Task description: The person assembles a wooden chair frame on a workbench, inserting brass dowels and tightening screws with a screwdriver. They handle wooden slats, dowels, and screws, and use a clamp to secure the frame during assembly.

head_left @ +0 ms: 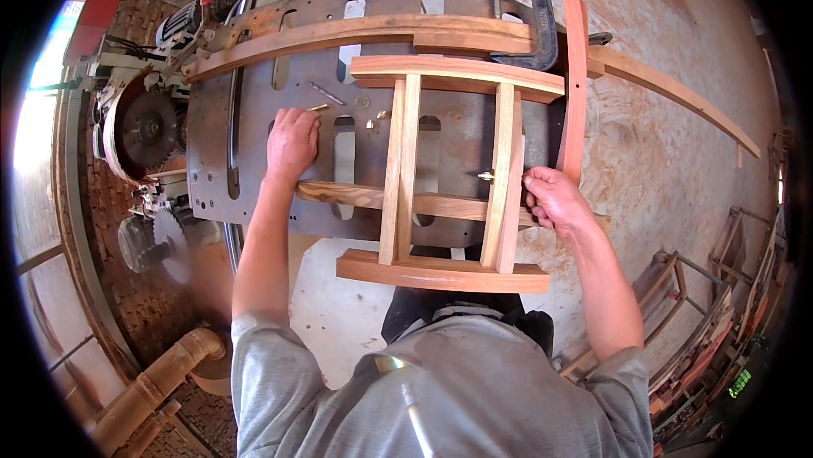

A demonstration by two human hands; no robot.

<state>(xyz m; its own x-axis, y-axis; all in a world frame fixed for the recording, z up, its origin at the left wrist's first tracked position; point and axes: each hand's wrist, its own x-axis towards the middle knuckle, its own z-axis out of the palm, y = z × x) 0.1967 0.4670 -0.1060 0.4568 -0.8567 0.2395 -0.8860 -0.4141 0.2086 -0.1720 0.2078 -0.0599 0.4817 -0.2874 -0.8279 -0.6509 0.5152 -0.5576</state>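
Note:
A wooden frame, with two curved end rails (440, 270) joined by paired uprights (404, 170), lies across a metal table. My left hand (294, 140) rests on the table left of the frame, its fingers curled. A small brass-coloured rod (318, 107) lies at its fingertips; whether they grip it I cannot tell. Beside the right upright, my right hand (555, 200) is closed in a pinch, and what it holds is hidden. A brass fitting (486, 176) sticks out from that upright's inner side. Small brass pieces (370, 124) and a thin metal bit (327, 94) lie nearby.
A black C-clamp (542, 26) grips long boards (313, 37) at the table's (254, 119) far side. An upright reddish board (575, 85) stands by the right edge. Circular saw blades (146, 125) are at the left. A wooden strip (339, 194) runs beneath the frame.

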